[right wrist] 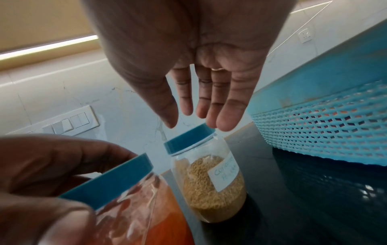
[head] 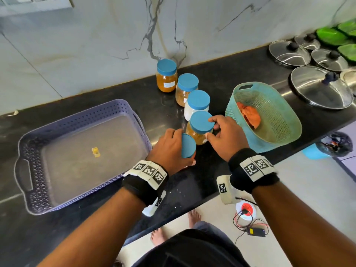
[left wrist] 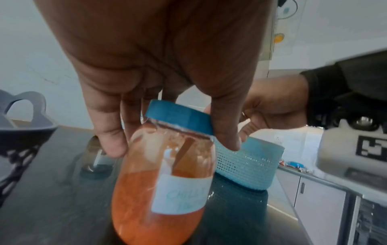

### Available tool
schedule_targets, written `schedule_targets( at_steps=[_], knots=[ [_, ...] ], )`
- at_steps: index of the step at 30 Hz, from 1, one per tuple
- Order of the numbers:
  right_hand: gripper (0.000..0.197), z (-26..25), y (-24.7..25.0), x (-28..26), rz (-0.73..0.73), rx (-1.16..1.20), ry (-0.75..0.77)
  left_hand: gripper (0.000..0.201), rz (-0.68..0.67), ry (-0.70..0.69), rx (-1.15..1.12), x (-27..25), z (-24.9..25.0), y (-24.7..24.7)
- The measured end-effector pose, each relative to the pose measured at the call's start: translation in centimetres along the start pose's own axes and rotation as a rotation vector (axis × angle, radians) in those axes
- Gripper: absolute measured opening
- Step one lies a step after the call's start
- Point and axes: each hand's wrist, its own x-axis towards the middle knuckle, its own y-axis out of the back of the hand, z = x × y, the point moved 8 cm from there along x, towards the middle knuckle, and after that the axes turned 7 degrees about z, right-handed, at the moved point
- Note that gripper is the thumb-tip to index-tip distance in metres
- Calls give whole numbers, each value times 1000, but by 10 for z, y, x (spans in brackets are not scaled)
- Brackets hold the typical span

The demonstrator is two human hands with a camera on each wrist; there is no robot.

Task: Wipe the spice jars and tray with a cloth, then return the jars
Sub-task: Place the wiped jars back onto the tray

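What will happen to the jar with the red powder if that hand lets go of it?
It would probably tip: the chilli powder jar is tilted in the left hand, held near its blue lid. Being round, it could then roll along the black counter. It looks like clear, smooth plastic, so it may slip, though probably not shatter.

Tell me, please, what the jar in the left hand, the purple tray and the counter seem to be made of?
The jar looks like clear glossy plastic, though glass is possible: the orange powder shows through; its blue lid looks like matte plastic. The purple tray looks like moulded matte plastic, with perforated walls. The counter looks like polished black stone, mirroring the basket.
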Motion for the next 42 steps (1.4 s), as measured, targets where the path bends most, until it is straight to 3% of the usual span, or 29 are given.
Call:
schedule_targets(
  at_steps=[4, 8, 10, 13, 16, 19, 22, 25, 28, 32, 34, 38, 42],
  knots=[
    [39, -4, 2, -4, 41, 60, 18, 72, 107, -8, 104, 2, -3, 6],
    [40, -27, 6, -9, 10, 161, 158, 71, 98, 105, 101, 1, -6, 31],
    [52, -45, 3, -12, -139, 320, 217, 71, 115, 176, 49, 1, -10, 56],
    [91, -82, -26, -20, -494, 422, 267, 70, 180, 273, 2, -6, -23, 99],
    [113, -122, -51, -13, -532, 298, 362, 56, 262, 383, -42, -20, -44, 136],
    [99, -162, -61, -8, -523, 336, 407, 44, 259, 393, -30, -38, -59, 163],
    [79, -200, -70, -14, -566, 349, 454, 55, 216, 371, 20, -59, -84, 182],
    [71, -234, -84, -21, -588, 376, 478, 60, 172, 340, 17, -77, -111, 198],
    [73, -264, -108, -30, -624, 414, 463, 59, 168, 333, 39, -93, -141, 216],
    [76, -306, -151, -47, -840, 588, 424, 66, 177, 339, 132, -113, -181, 233],
    [82, -328, -173, -49, -884, 563, 445, 74, 141, 378, 157, -122, -204, 236],
    [89, -357, -227, -38, -809, 379, 419, 84, 152, 515, 39, -145, -260, 240],
    [97, -363, -279, -22, -719, 260, 313, 55, 205, 623, 28, -179, -305, 237]
  ],
)
